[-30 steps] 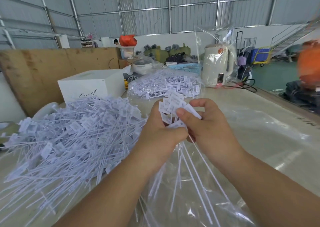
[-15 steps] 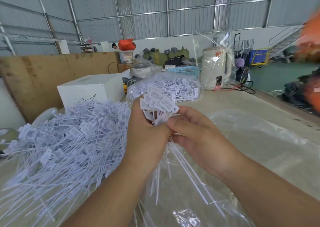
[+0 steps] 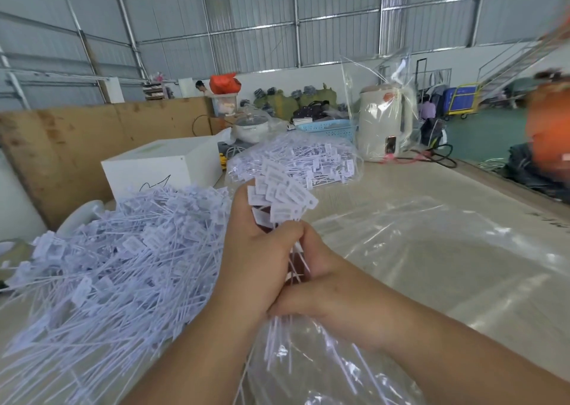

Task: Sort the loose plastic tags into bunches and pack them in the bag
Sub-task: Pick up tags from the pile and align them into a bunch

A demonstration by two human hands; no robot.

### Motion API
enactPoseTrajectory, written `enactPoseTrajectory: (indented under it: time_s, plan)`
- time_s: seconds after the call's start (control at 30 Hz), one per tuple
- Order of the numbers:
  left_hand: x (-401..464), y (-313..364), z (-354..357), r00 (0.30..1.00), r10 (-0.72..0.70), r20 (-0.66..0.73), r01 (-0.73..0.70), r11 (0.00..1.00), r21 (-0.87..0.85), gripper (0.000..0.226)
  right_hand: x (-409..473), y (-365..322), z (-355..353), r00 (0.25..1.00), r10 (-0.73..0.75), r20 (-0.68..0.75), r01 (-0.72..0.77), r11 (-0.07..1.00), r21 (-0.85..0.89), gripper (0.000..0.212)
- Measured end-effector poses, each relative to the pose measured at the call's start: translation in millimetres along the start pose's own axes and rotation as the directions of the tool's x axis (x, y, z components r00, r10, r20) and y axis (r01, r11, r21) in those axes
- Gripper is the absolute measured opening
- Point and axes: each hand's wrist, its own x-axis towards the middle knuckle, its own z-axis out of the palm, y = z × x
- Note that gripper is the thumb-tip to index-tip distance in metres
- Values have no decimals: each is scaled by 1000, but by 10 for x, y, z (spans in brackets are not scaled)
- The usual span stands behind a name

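Here both hands, left hand [image 3: 256, 259] and right hand [image 3: 333, 293], grip one bunch of tags [image 3: 282, 193] beside one loose pile [image 3: 123, 250].

Both forearms bare (no sleeves); hands ungloved.

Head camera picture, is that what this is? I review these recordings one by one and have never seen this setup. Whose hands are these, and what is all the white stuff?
Yes: one wide-angle camera worn on a person's head looks forward and down, so the arms entering from below are the wearer's own. There is no machine. The left hand and right hand both grip a bunch of white plastic tags, flat heads fanned upward, thin tails hanging below. To the left on the table lies a big pile of loose tags. A clear plastic bag is spread under and right of the hands. Farther back sits a filled bag of tags.
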Motion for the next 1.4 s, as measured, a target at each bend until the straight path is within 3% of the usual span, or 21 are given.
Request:
enactPoseTrajectory:
  time_s: [0.17, 0.3, 0.37, 0.43, 0.5, 0.63, 0.73, 0.8, 0.87, 0.9, 0.97, 1.07, 1.17, 1.27, 1.4]
  plan:
    - [32, -16, -52, 981, -44, 191, 24, 994, 104, 44, 46, 70, 37, 999, -39, -20, 40, 997, 73, 66]
    - [28, -15, -87, 941, -60, 335, -14, 977, 214, 44, 106, 96, -44, 993, 40, -115, 8, 922, 386, 43]
    - [26, -50, -67, 932, -138, 335, 77, 979, 191, 48, 107, 71, -151, 988, 53, -143, 8, 919, 394, 25]
    - [14, -104, -44, 930, -204, 305, 114, 951, 287, 59, 99, 42, -260, 971, 87, -221, 22, 893, 449, 18]
    - [-15, -149, -28, 899, -254, 357, 75, 892, 446, 68, 97, 16, -355, 944, 124, -306, 63, 842, 536, 13]
    - [-133, -151, 10, 728, -424, 539, -95, 715, 692, 78, 92, -55, -576, 867, 148, -475, 132, 852, 506, 14]
    - [-134, -206, -27, 703, -450, 551, -250, 569, 783, 84, 41, -179, -754, 883, 108, -456, 168, 835, 524, 14]
    - [-109, -228, -49, 736, -433, 520, -311, 466, 828, 66, -19, -247, -854, 921, 34, -387, 162, 872, 461, 15]
    - [-108, -199, -47, 796, -337, 503, -352, 418, 838, 24, -98, -294, -926, 977, -24, -210, 96, 936, 339, 13]
    - [-104, -213, -59, 827, -282, 487, -350, 419, 838, 13, -140, -306, -950, 996, -16, -86, 40, 961, 274, 10]
    - [-78, -230, -93, 881, -212, 422, -289, 464, 837, 15, -214, -300, -978, 981, 96, 166, -113, 989, 98, 10]
    - [2, -203, -168, 900, -264, 346, -129, 597, 792, 9, -255, -240, -981, 858, 385, 340, -284, 907, -312, 23]
    - [88, -192, -179, 968, -115, 223, -37, 815, 578, 26, -224, -177, -962, 792, 573, 212, -347, 707, -616, 11]
    - [118, -173, -157, 990, -93, 103, 41, 903, 427, 22, -183, -34, -992, 810, 584, -58, -449, 553, -701, 7]
    - [97, -145, -159, 994, 12, 109, -59, 895, 442, 21, -109, 71, -991, 845, 436, -311, -527, 572, -629, 9]
